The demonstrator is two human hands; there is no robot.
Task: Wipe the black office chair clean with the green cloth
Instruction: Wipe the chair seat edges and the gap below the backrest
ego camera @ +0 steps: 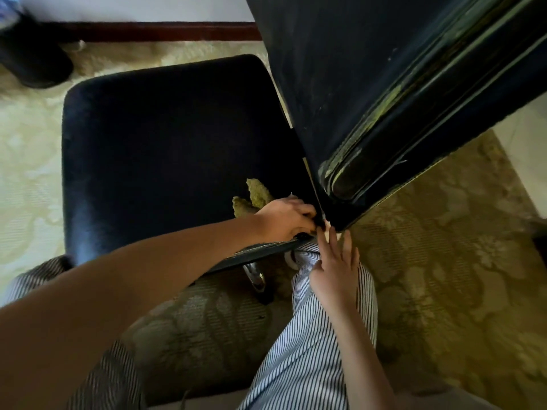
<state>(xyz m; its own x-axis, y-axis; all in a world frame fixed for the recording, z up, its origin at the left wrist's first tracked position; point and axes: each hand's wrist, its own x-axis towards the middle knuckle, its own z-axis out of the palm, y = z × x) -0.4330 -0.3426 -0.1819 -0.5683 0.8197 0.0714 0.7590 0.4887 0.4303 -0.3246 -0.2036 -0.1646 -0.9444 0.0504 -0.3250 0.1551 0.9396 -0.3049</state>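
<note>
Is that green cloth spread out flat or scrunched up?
Scrunched up: the green cloth shows as lumpy folds poking out from under the left hand, which grips it on the chair seat by the backrest.

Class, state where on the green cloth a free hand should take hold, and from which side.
I would pinch the loose bunched end of the green cloth, from above over the seat: it sticks out clear of the left hand, while the rest lies under it.

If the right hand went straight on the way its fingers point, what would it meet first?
Most likely the lower corner of the backrest: the right hand, fingers straight, points at it from just below. Whether the fingertips already touch it is unclear.
</note>
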